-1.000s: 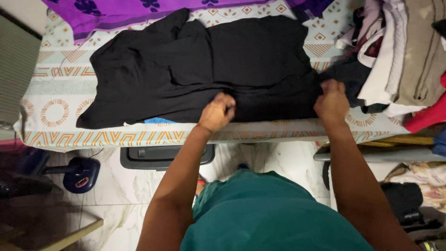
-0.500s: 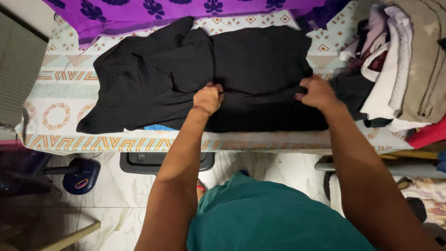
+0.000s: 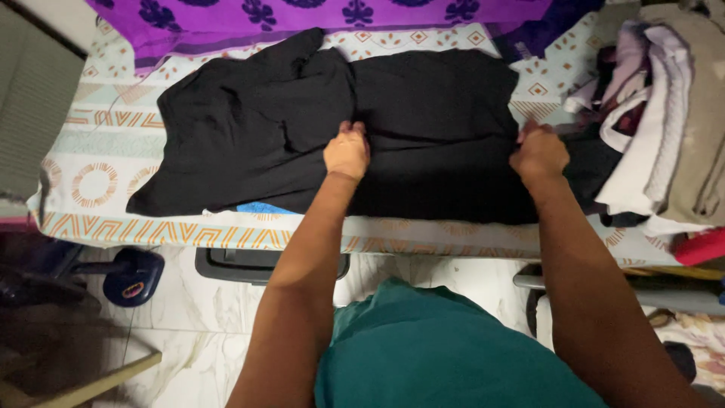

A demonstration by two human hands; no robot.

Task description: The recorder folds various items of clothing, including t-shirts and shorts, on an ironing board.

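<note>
A black garment (image 3: pixel 249 128) lies spread across the patterned bed sheet (image 3: pixel 98 143). My left hand (image 3: pixel 347 149) grips a fold of the black cloth near the garment's middle. My right hand (image 3: pixel 538 153) pinches the same fold at the garment's right edge, beside the clothes pile. Between the two hands the lower part of the cloth is doubled over toward the middle. A small blue patch (image 3: pixel 255 208) peeks out under the garment's near edge.
A pile of white, beige and red clothes (image 3: pixel 664 113) is heaped at the right end of the bed. A purple patterned cloth (image 3: pixel 317 15) lies along the far side. Below the bed edge are a dark box (image 3: pixel 234 264) and a blue dumbbell (image 3: pixel 132 278) on the marble floor.
Both hands have carried the garment's near edge away from the bed's front edge toward its middle, folding the lower part over. The right hand has shifted back to the garment's right edge.
</note>
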